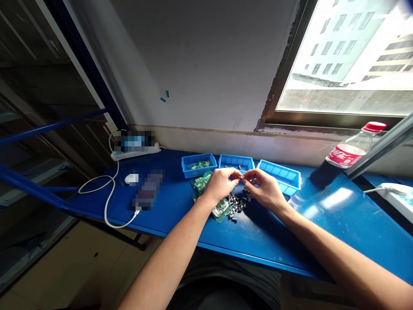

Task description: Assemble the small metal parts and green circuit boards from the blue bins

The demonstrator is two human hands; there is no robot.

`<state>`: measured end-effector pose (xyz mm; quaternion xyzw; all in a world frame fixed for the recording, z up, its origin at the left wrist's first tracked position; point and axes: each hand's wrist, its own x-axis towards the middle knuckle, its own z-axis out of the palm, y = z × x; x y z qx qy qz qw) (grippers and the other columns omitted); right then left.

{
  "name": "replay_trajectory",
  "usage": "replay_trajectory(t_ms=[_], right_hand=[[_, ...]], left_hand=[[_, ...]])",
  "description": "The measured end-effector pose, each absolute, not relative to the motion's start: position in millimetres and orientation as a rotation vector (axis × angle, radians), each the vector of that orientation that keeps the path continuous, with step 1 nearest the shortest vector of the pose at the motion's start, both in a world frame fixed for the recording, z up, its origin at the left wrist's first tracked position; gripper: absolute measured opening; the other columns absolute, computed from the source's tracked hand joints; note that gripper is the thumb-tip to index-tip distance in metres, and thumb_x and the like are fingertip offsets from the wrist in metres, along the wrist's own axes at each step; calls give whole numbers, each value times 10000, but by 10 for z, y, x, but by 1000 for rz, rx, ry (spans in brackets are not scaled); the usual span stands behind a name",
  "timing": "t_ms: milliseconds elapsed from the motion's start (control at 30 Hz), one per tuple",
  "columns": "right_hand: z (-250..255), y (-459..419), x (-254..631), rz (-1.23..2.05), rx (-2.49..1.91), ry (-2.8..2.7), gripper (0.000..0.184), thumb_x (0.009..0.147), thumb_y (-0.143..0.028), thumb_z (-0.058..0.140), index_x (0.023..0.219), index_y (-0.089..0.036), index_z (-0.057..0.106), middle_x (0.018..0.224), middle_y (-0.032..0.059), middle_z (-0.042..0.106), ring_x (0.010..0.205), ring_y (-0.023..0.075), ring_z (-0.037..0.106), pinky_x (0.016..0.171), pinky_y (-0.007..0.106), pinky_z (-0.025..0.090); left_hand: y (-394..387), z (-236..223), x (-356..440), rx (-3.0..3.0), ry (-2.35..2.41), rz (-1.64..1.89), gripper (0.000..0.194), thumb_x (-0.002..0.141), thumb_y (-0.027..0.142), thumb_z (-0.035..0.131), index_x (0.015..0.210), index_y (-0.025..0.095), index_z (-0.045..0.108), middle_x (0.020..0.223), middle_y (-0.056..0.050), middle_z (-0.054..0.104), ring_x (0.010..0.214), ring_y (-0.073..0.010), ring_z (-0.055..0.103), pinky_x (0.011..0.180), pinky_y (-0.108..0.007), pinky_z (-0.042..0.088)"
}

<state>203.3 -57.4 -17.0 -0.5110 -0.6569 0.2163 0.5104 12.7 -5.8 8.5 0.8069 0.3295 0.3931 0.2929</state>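
My left hand (221, 183) and my right hand (263, 188) meet above the blue table (338, 232), fingertips pinched together on a small part (242, 175) too tiny to name. Below them lies a heap of small green circuit boards (221, 209) and several small dark cylindrical components (238, 206). More green boards (201, 181) lie just left of my left hand.
Three blue trays stand behind the hands: the left tray (196, 160) holds green boards, the middle tray (235, 160) a few parts, the right tray (280, 174). A cola bottle (345, 155) lies at right. A white power strip (135, 153), cable (109, 193) and blurred item sit at left.
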Motion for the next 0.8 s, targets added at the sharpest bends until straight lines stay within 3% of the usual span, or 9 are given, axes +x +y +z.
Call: replay_trajectory(t_ms=[300,567,800], right_hand=[[-217,-523,2053,581,-1111,-1466,345,921,-482,784,1145,-262,641,1072,73,741,966,240,749,893,429,650],[-209,-550,2066,597,-1118,-1409,435,894,-516,815,1223,-274,664,1047,74,798,982,269,790,927,470,664],[-202,-597,2030,536,-1144,-1470,398,933,-459,783,1274,-286,674,1095,78,830,1003,284,816,970,506,661]], left_hand=[[-83,118,142,2082,905,1059,183,967,227,703,1088,214,840,1106,-59,845,1014,-233,809,956,-375,647],[-93,130,137,2078,889,1076,189,968,244,713,1085,223,860,1099,-60,845,1006,-250,817,965,-404,659],[-87,114,139,2111,956,1118,180,963,241,721,1072,206,860,1086,-67,847,992,-252,819,964,-406,660]])
